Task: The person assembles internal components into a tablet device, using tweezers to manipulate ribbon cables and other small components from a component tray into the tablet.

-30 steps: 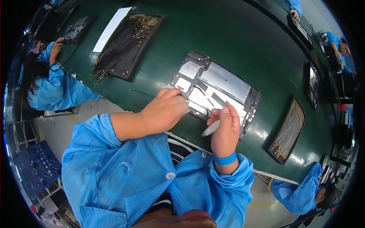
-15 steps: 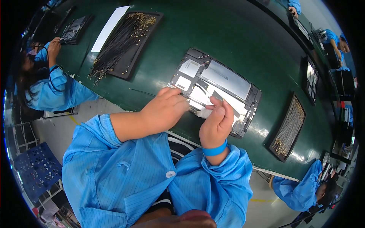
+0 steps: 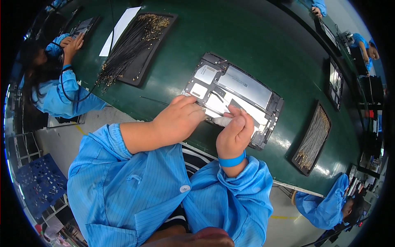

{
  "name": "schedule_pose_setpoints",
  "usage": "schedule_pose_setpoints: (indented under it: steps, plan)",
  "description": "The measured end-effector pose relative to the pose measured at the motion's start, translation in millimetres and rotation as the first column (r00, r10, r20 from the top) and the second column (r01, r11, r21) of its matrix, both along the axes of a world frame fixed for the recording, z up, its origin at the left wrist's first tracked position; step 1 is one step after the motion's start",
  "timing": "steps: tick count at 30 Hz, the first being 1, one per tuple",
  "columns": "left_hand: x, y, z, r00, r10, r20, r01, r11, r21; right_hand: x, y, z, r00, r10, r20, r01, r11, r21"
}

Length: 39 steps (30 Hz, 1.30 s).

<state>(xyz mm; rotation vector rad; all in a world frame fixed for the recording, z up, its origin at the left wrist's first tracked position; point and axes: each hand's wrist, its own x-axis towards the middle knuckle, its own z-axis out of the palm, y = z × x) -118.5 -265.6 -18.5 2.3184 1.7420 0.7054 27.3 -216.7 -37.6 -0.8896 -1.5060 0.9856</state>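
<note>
While the right hand (image 3: 233,138) pinches a white tool (image 3: 222,121) snugly between thumb and fingers, its end points left at the near edge of an opened tablet (image 3: 243,87), which lies on the green table (image 3: 247,37), smack in the middle. The left hand (image 3: 180,119) is at the tablet's near left side, fingers bunched narrow, but I can't tell if they're gripping anything; a thin black wire (image 3: 153,99) sticks out to its left. My guess is the step is fiddly work on that near edge, left hand steadying. Next move probably calls for a light touch from the tool. Black wires (image 3: 133,47) sit far left, grey wires (image 3: 311,140) off right.
</note>
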Motion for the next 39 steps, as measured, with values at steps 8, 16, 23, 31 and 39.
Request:
schedule_pose_setpoints:
  steps: [8,16,23,31,39]
  plan:
    - [-2.2,0.1,0.2,1.0,-0.003,0.004,0.003,1.0,-0.01,-2.4,6.4,27.1,0.967,0.093,0.238,-0.1,0.995,0.016]
    - [-0.9,0.7,-6.2,0.998,-0.006,-0.066,0.004,0.999,-0.032,-12.7,3.7,30.8,0.821,0.127,0.556,-0.29,0.932,0.217]
    - [0.2,-15.8,7.8,0.994,0.082,0.067,-0.091,0.987,0.136,-7.7,26.6,21.7,0.986,0.149,0.08,-0.084,0.842,-0.533]
    - [-7.2,-29.8,-8.4,0.068,0.832,0.551,0.244,0.521,-0.818,-12.3,26.7,26.4,0.98,0.178,0.09,-0.119,0.884,-0.452]
    - [-11.4,-18.9,-17.0,-0.228,0.734,0.64,-0.103,0.635,-0.765,-5.5,20.7,22.1,0.976,0.178,0.128,-0.114,0.91,-0.399]
